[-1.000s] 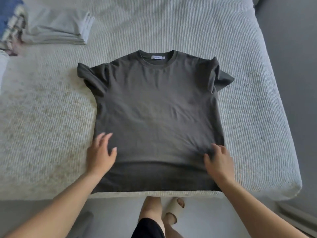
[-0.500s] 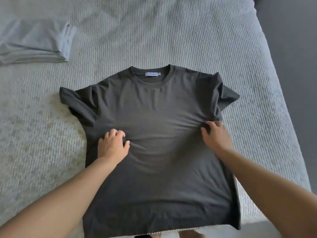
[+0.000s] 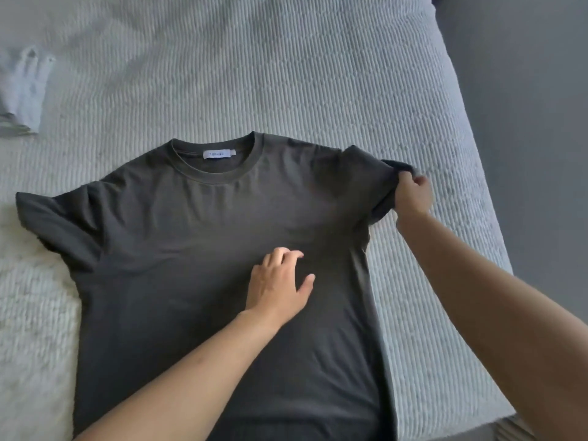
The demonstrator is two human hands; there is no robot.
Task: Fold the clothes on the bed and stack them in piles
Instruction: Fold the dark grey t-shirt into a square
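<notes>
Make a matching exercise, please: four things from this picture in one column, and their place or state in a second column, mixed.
Things:
1. left hand
2. right hand
3. dark T-shirt
4. pale folded clothes

Places or states:
A. at the far left edge of the bed
B. grips a sleeve
C. rests on the shirt's chest
D. spread flat, collar away from the person

Pairs: 1-C, 2-B, 3-D, 4-A
</notes>
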